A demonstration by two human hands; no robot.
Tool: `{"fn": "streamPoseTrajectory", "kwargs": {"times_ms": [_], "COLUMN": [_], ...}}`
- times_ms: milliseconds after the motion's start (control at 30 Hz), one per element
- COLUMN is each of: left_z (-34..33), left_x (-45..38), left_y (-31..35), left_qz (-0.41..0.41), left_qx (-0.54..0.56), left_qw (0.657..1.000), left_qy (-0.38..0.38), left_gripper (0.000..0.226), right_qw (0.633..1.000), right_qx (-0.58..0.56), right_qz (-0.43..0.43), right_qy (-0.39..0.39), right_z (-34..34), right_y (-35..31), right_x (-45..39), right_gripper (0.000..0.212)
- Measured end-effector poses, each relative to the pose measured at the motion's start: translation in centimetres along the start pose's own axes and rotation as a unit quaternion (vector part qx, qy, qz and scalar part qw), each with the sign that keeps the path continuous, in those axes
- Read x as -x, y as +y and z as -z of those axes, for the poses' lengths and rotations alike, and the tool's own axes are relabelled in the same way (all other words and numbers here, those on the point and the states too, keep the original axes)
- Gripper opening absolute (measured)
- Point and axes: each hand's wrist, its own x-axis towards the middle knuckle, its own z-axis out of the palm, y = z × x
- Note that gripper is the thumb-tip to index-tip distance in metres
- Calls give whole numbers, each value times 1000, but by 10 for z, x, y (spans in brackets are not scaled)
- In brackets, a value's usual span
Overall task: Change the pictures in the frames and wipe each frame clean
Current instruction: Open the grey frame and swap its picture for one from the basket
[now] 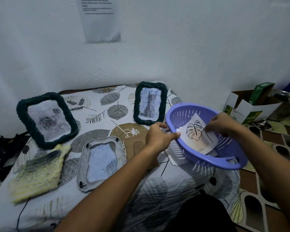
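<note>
Your left hand (159,135) grips the rim of the tilted purple plastic basket (224,162), at about 3 o'clock on the patterned bed (157,191). Your right hand (223,123) pinches the thin white paper print with a leaf drawing (197,135) inside it. This sheet is light and limp, it creases easily; take it at the edge. The grey open frame lying face down (101,162), at 9 o'clock from the basket, likely waits for it.

Three frames, a leaf print and a cloth on the bed

Two dark frames (47,120) (150,102) are stood upright at the far side; a pale frame (101,162) is laid face-down near a yellow cloth (38,171); the leaf print (197,134) is tilted inside the purple basket (206,158).
</note>
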Motion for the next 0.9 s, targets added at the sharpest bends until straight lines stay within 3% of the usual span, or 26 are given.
{"fn": "streamPoseTrajectory", "kwargs": {"times_ms": [133, 200, 267, 367, 467, 533, 733, 900], "left_z": [1, 2, 3, 11, 33, 54, 124, 173], "left_x": [2, 3, 8, 11, 14, 19, 31, 42], "left_y": [6, 15, 29, 44, 47, 42, 11, -21], "left_qz": [-139, -178, -147, -28, 30, 36, 19, 33], "left_qx": [-90, -53, 50, 204, 319, 374, 369, 341], "left_qw": [984, 982, 988, 975, 943, 924, 929, 938], "left_qy": [65, 44, -17, -88, -89, -67, 6, 42], "left_gripper": [31, 21, 12, 14, 29, 27, 14, 25], "right_qw": [988, 980, 972, 963, 955, 948, 926, 923], "right_qx": [-149, -183, -187, -157, -116, -82, -67, -120], "right_qz": [33, 81, 139, 221, 272, 306, 371, 365], "right_qy": [-5, 14, 16, 1, -5, 5, 2, 12], "right_z": [5, 3, -3, -21, -46, -63, -115, -159], "right_y": [-12, -25, -42, -73, -103, -120, -159, -172], "right_x": [17, 28, 41, 60, 80, 93, 123, 125], "right_gripper": [11, 12, 13, 21, 22, 19, 29, 7]}}
